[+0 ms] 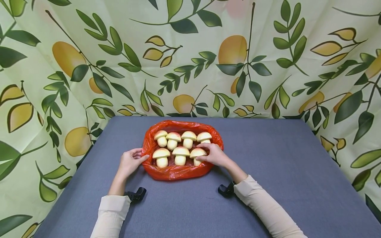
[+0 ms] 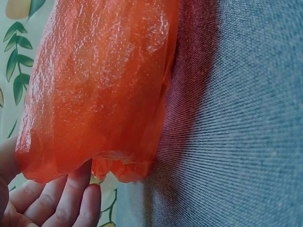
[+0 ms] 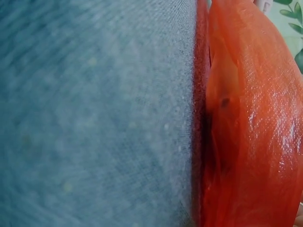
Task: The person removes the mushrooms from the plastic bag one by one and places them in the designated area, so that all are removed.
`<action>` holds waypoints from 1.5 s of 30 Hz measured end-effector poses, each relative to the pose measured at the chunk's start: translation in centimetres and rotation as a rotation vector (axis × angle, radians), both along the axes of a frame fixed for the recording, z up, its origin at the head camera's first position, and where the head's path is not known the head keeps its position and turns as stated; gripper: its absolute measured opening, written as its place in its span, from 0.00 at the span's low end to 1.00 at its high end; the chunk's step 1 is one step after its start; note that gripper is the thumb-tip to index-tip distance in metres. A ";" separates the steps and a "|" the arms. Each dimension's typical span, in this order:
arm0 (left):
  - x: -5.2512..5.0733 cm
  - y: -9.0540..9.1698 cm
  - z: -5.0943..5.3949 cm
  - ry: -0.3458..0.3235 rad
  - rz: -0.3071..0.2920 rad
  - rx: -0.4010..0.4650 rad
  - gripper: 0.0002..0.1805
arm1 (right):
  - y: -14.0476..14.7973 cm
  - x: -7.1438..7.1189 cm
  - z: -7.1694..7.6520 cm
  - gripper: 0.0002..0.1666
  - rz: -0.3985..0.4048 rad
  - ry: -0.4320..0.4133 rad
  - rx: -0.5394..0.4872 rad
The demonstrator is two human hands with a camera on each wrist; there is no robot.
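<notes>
A red plastic bag [image 1: 175,174] lies with its mouth spread wide on the table, toy mushrooms with pale stems and yellow-red caps standing inside in two rows. My left hand [image 1: 129,161] pinches the bag's left rim, thumb on the inner side and fingers outside; the left wrist view shows those fingers [image 2: 68,201] behind the plastic. Reaching over the right rim, my right hand [image 1: 217,154] holds the front row's rightmost mushroom [image 1: 196,153] between thumb and fingers. Just behind it stands another mushroom [image 1: 204,136]. In the right wrist view the bag hides most of that hand.
The bag rests on a blue-grey cloth-covered table [image 1: 268,172]. Behind it hangs a curtain [image 1: 193,59] printed with leaves and fruit. Black wrist devices [image 1: 136,195] are worn on both arms, low over the table.
</notes>
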State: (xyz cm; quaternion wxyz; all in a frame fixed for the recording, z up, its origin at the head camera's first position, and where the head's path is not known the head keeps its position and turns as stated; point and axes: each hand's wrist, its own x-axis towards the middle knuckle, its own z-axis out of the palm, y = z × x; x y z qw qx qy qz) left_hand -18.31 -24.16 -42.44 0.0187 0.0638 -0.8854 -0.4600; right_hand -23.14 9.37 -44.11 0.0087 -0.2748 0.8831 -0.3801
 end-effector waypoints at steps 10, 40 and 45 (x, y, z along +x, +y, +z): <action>0.0 0.0 0.1 -0.015 0.007 0.038 0.25 | 0.1 0.0 0.2 0.26 0.000 0.026 -0.015; -0.1 -0.1 0.0 -0.022 -0.003 0.029 0.25 | 0.6 -0.3 1.8 0.27 -0.006 -0.027 -0.107; -0.1 -0.1 0.0 -0.024 -0.001 0.024 0.25 | 0.6 -0.4 2.1 0.27 -0.006 -0.011 -0.112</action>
